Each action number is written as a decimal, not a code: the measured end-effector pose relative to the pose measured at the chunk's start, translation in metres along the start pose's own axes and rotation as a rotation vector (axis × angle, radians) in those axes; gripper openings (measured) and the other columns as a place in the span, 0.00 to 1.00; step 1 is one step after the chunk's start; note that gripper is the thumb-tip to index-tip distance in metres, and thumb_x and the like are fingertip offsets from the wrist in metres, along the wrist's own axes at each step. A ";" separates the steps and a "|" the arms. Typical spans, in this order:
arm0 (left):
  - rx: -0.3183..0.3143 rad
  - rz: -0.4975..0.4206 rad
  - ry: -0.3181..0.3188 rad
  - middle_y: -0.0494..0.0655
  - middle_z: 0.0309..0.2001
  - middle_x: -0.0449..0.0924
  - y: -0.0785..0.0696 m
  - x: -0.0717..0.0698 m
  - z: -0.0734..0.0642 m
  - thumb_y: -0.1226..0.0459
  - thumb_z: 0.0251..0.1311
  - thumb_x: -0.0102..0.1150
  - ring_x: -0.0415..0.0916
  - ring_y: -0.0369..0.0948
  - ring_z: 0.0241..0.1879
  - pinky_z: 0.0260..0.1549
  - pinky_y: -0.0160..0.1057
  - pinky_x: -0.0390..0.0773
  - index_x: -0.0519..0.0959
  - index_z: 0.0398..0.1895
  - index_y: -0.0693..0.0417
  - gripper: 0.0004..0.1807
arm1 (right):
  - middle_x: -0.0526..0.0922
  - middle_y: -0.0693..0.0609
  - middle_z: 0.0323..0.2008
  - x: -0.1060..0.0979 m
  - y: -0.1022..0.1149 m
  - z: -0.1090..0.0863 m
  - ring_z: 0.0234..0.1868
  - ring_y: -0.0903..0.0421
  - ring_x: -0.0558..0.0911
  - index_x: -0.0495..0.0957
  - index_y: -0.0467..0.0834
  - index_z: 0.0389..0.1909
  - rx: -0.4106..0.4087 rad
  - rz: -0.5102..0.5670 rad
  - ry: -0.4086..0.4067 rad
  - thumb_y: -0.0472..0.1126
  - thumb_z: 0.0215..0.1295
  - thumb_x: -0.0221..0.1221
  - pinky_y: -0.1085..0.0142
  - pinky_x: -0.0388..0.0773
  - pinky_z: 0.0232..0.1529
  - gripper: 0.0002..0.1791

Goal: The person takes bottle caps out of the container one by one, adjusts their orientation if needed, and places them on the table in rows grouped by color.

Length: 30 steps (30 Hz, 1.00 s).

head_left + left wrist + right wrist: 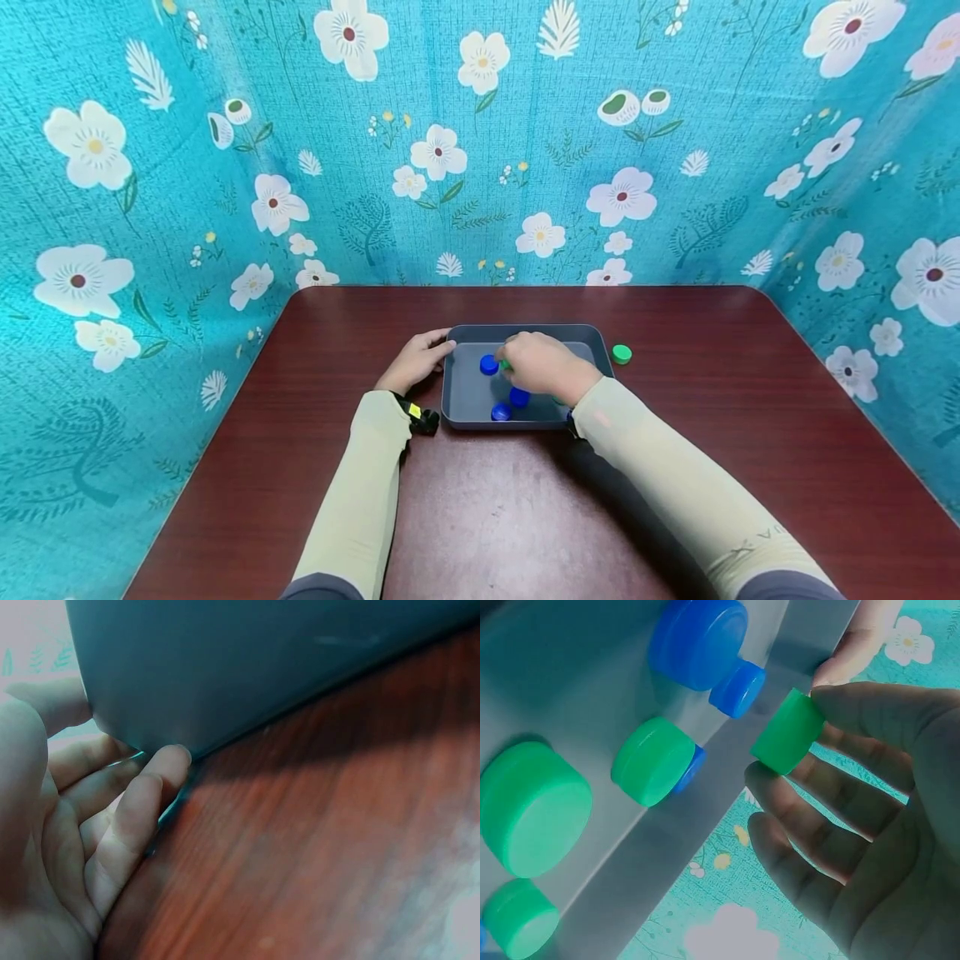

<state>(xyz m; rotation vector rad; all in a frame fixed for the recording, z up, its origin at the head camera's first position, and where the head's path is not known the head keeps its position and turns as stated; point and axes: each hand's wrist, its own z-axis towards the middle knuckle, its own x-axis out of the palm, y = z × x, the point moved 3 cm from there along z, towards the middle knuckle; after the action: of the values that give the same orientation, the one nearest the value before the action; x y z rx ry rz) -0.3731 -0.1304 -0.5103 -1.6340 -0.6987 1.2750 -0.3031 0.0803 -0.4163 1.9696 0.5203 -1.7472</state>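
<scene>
A dark grey rectangular tray [525,333] lies on the table with blue and green bottle caps inside. My left hand [415,363] grips the tray's left side. In the left wrist view its fingertips [177,760] meet the tray's lower corner. Over the tray, my right hand [551,365] pinches a green bottle cap [789,731] between thumb and fingers. Below it lie several caps, among them a blue cap [489,364], a second blue cap [501,412] and a large green cap [536,810]. The right hand and forearm hide part of the tray in the head view.
Another green cap [622,354] lies on the dark red wooden table [487,517], just outside the tray's right side. A blue flowered curtain [480,167] hangs behind and beside the table.
</scene>
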 end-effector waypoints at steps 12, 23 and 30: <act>-0.016 0.003 0.001 0.47 0.50 0.79 0.001 -0.001 0.000 0.51 0.70 0.53 0.79 0.44 0.35 0.37 0.42 0.80 0.71 0.68 0.46 0.26 | 0.83 0.51 0.39 -0.006 -0.004 -0.008 0.34 0.57 0.80 0.83 0.45 0.52 -0.014 0.004 -0.032 0.42 0.62 0.65 0.61 0.81 0.41 0.17; -0.017 -0.021 0.001 0.48 0.49 0.80 0.002 0.000 0.000 0.52 0.70 0.54 0.79 0.45 0.34 0.36 0.42 0.80 0.71 0.68 0.47 0.25 | 0.84 0.49 0.45 -0.008 -0.014 -0.015 0.36 0.56 0.81 0.83 0.45 0.53 -0.024 0.011 -0.046 0.41 0.65 0.62 0.63 0.81 0.38 0.16; -0.020 -0.018 -0.004 0.47 0.50 0.79 0.002 0.000 0.001 0.53 0.70 0.54 0.78 0.46 0.35 0.36 0.42 0.80 0.72 0.67 0.46 0.24 | 0.83 0.49 0.47 -0.010 -0.020 -0.018 0.32 0.59 0.79 0.83 0.44 0.54 -0.001 0.050 -0.043 0.41 0.64 0.63 0.66 0.79 0.33 0.18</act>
<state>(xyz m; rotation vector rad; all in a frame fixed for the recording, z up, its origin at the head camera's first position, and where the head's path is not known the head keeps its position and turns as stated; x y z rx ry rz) -0.3742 -0.1305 -0.5120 -1.6380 -0.7290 1.2631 -0.3010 0.1071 -0.4069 1.9238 0.4536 -1.7540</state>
